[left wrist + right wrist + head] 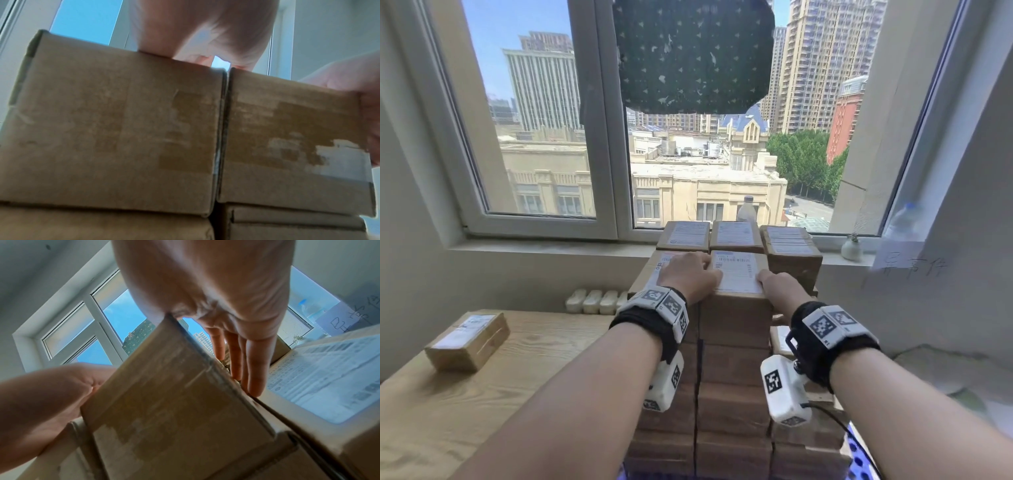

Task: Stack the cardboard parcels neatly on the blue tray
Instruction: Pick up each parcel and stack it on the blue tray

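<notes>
A tall block of cardboard parcels (732,370) stands on the blue tray (858,459), of which only a perforated corner shows at the bottom right. My left hand (690,274) rests on the top left parcel (654,270), its fingers reaching onto the labelled top middle parcel (738,274); the wrist view (205,32) shows only the palm. My right hand (779,284) is at that parcel's right edge. Its straight fingers (255,366) lie down the parcel's side (164,394), above a lower labelled parcel (329,378). One loose parcel (467,339) lies on the wooden table at the left.
The stack reaches the window sill, where more parcels (683,234) form its back row. A plastic bottle (747,209) and a small vase (851,247) stand on the sill. White plugs (592,301) line the table's far edge. The wooden table (534,377) stretches left.
</notes>
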{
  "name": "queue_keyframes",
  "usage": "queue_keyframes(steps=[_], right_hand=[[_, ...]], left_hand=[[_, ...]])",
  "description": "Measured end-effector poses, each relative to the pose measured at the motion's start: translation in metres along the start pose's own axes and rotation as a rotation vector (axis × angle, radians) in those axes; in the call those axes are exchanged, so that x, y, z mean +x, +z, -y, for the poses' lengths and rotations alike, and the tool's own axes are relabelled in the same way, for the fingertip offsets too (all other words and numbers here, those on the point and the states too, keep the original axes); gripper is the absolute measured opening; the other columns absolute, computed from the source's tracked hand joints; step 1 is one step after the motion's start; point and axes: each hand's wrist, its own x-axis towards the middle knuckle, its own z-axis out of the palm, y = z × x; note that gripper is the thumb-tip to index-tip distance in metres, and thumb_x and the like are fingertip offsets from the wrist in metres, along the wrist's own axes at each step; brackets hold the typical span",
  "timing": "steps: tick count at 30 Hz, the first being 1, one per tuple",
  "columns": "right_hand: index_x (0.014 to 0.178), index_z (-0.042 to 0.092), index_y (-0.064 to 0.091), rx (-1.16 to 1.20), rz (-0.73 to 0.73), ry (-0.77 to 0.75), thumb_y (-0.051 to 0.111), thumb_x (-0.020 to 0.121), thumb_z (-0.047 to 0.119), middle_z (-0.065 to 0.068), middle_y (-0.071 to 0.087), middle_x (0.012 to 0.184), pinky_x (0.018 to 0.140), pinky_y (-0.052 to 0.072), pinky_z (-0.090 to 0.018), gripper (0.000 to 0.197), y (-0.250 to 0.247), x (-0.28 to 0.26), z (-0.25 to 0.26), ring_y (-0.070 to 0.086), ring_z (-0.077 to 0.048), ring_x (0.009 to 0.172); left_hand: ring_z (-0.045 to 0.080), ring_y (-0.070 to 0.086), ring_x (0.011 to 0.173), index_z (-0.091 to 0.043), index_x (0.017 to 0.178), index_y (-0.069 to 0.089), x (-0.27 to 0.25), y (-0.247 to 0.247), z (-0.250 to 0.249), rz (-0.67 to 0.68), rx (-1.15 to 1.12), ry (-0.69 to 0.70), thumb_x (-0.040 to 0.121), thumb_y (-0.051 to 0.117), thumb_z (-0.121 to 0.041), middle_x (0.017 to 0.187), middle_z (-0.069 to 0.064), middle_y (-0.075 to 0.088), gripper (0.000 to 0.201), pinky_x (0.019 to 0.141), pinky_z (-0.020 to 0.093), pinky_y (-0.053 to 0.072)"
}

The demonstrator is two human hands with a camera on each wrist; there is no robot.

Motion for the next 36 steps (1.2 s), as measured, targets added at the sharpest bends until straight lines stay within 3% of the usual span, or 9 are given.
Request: queue_keyframes(steps=[3,5,10,15,19,25,31,36], right_hand=[[0.134,0.008,0.048,-0.089,-0.045,-0.051,0.043,0.091,0.043,-0.012,0.057,0.130,0.106,0.041,-0.044,0.056,-0.004,-0.014,0.006,0.054,-0.033,0.120],[0.141,0.010,0.043,-0.175,-0.084,-0.097,0.042,0.098,0.040,-0.011,0.053,0.136,0.103,0.038,-0.038,0.052,-0.007,-0.020,0.009,0.049,-0.031,0.125],[0.147,0.015,0.037,-0.383,-0.173,-0.330,0.041,0.100,0.038,-0.011,0.049,0.143,0.102,0.039,-0.040,0.053,-0.010,-0.041,0.022,0.048,-0.030,0.128],[0.141,0.017,0.045,-0.510,-0.230,-0.623,0.042,0.101,0.030,-0.007,0.050,0.142,0.101,0.039,-0.039,0.042,-0.001,-0.067,0.039,0.048,-0.026,0.127],[0.137,0.017,0.049,-0.575,-0.190,-0.783,0.042,0.100,0.024,-0.005,0.055,0.132,0.085,0.035,-0.031,0.039,0.018,-0.082,0.053,0.051,-0.023,0.119],[0.136,0.014,0.050,-0.629,-0.045,-0.848,0.043,0.098,0.021,-0.009,0.053,0.134,0.093,0.040,-0.036,0.039,0.063,-0.096,0.066,0.050,-0.026,0.120],[0.133,0.014,0.052,-0.654,0.056,-0.876,0.045,0.098,0.020,-0.008,0.055,0.131,0.096,0.042,-0.034,0.037,0.123,-0.117,0.073,0.051,-0.023,0.118],[0.139,0.018,0.050,-0.634,0.122,-0.871,0.049,0.097,0.023,-0.005,0.054,0.137,0.102,0.041,-0.033,0.042,0.183,-0.141,0.078,0.050,-0.021,0.124]], left_hand=[[0.021,0.054,0.124,-0.024,0.133,0.058,-0.002,-0.001,-0.001,-0.004,0.018,0.000,0.088,0.056,-0.036,0.134,0.000,0.061,0.047,0.108,0.039,0.041],[0.021,0.054,0.124,-0.022,0.134,0.057,-0.003,-0.002,-0.002,-0.011,0.025,-0.001,0.090,0.055,-0.035,0.134,0.000,0.061,0.046,0.106,0.036,0.041],[0.024,0.052,0.127,-0.020,0.140,0.052,-0.008,-0.010,-0.004,-0.040,0.045,-0.002,0.097,0.049,-0.035,0.141,0.005,0.055,0.045,0.106,0.035,0.040],[0.025,0.053,0.126,-0.022,0.139,0.053,-0.019,-0.025,0.000,-0.105,0.100,-0.003,0.097,0.045,-0.026,0.143,0.006,0.054,0.042,0.106,0.036,0.042],[0.025,0.050,0.129,-0.022,0.139,0.053,-0.030,-0.039,0.014,-0.168,0.143,-0.045,0.099,0.042,-0.024,0.144,0.006,0.053,0.042,0.107,0.036,0.040],[0.024,0.047,0.132,-0.021,0.140,0.051,-0.058,-0.060,0.055,-0.244,0.208,-0.119,0.099,0.043,-0.026,0.145,0.003,0.051,0.042,0.110,0.037,0.037],[0.024,0.045,0.133,-0.021,0.142,0.048,-0.081,-0.091,0.112,-0.275,0.249,-0.197,0.098,0.044,-0.028,0.145,0.006,0.050,0.044,0.110,0.039,0.037],[0.027,0.046,0.132,-0.020,0.143,0.045,-0.099,-0.123,0.170,-0.277,0.223,-0.253,0.097,0.047,-0.027,0.145,0.009,0.049,0.047,0.109,0.041,0.039]])
